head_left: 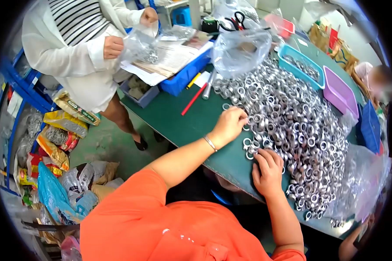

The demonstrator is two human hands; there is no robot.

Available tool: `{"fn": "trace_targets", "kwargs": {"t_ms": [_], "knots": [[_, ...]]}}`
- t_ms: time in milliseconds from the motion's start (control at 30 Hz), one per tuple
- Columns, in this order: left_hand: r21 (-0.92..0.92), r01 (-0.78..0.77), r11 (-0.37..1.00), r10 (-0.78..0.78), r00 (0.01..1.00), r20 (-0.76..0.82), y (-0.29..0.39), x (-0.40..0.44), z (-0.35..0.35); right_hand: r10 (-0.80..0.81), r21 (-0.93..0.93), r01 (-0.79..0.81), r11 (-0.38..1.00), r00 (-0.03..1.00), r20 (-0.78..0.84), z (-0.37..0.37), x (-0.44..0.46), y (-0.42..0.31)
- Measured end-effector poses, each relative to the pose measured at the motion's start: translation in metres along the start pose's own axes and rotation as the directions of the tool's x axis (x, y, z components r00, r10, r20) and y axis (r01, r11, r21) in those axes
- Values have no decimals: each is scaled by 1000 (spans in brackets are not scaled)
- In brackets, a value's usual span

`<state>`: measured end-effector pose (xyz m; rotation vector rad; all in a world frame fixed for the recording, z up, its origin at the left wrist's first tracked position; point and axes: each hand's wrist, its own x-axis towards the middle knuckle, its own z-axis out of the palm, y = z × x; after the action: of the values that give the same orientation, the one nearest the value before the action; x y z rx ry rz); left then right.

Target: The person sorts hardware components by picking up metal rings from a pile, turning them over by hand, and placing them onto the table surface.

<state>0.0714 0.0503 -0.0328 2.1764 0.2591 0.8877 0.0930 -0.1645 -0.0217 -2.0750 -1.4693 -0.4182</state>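
Most metal rings (pixel 311 143) lie loose in a heap reaching the near edge of the tabletop (pixel 165 119), so handling appears largely outstanding, the left hand (pixel 228 126) pinched at its fringe, grip indeterminable, the right hand (pixel 270 175) half-open beside it.

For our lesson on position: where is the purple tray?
In the head view, the purple tray is at upper right, beside the turquoise tray and the pile of metal rings.

I see silver rings (pixel 298 126) on a dark green bench (pixel 165 119), turquoise (pixel 300 76) and lilac (pixel 340 91) trays by its far edge, a blue bin (pixel 177 85) toward its left edge, and a black-and-white striped top (pixel 76 19).
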Motion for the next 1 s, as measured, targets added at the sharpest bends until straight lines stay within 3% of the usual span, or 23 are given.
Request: {"fn": "trace_targets", "kwargs": {"t_ms": [133, 167, 233, 367, 433, 1000], "knots": [[-144, 98, 985, -100, 995, -5, 10, -6, -5, 10, 7, -10, 1000, 1000, 22, -2, 0, -1], [-298, 271, 915, -258, 963, 84, 24, -9, -12, 7, 5, -7, 1000, 1000, 19, -2, -1, 1], [-559, 422, 714, -338, 907, 253, 30, -22, -13, 13, 53, -10, 999, 997, -70, -1, -4, 4], [-629, 561, 539, -342, 828, 445, 45, -50, -23, 82, 68, -72, 995, 984, -158, -8, 0, -6], [-657, 593, 465, -305, 804, 510, 47, -68, -24, 24, 121, -10, 993, 994, -110, -2, 0, -9], [-715, 575, 398, -229, 817, 530, 34, -87, -15, 32, 117, -21, 993, 995, -89, 2, 0, -8]]}}
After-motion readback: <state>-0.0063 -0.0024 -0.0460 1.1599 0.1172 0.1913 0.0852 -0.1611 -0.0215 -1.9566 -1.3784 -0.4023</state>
